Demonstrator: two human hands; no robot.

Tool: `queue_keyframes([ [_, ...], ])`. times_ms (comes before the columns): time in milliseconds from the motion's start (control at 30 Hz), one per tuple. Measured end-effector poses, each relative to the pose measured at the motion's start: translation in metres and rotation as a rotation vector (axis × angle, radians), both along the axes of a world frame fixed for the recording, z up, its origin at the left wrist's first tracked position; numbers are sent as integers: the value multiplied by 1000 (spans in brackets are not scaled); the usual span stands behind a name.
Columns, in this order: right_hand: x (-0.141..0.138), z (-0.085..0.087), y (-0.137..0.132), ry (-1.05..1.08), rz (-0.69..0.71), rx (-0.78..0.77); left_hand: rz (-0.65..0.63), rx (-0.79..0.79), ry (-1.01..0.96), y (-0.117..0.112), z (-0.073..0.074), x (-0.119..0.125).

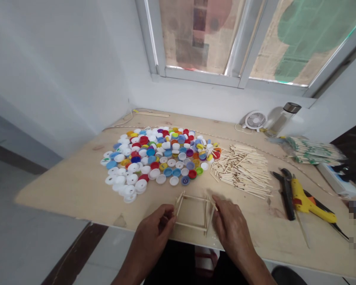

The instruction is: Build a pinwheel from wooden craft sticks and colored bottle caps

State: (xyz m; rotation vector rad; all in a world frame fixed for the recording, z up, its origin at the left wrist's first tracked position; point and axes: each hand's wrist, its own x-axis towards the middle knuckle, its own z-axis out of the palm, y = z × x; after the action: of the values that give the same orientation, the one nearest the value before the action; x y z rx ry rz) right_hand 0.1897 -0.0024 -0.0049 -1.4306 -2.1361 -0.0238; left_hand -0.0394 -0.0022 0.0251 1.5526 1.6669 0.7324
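Pale plywood tabletop [77,186]. Centre-left: spread of coloured and white bottle caps [154,158]. Just right of that: loose stick pile [243,170]. Near edge: square stick frame [191,226]. Right side: black pliers [287,196] beside yellow glue gun [305,200]. Far right: small fan [255,120], bottle [281,118], bagged sticks [311,151].

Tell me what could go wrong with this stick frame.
The square frame of thin wooden sticks lies at the front edge of the pale plywood table; a nudge might tip it off. The left hand pinches one side, the right hand touches the other; uneven force could twist its corners apart.
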Motion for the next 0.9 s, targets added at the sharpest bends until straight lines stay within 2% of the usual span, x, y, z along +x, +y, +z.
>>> queue_keyframes([
  [267, 7, 5, -10, 136, 7, -69, 16, 29, 16, -1, 4, 1],
  [667, -4, 9, -9, 170, 25, -81, -11, 78, 42, 6, 6, 6],
  [900, -22, 21, -15, 376, 51, -202, 16, 94, 24, 0, 9, -6],
])
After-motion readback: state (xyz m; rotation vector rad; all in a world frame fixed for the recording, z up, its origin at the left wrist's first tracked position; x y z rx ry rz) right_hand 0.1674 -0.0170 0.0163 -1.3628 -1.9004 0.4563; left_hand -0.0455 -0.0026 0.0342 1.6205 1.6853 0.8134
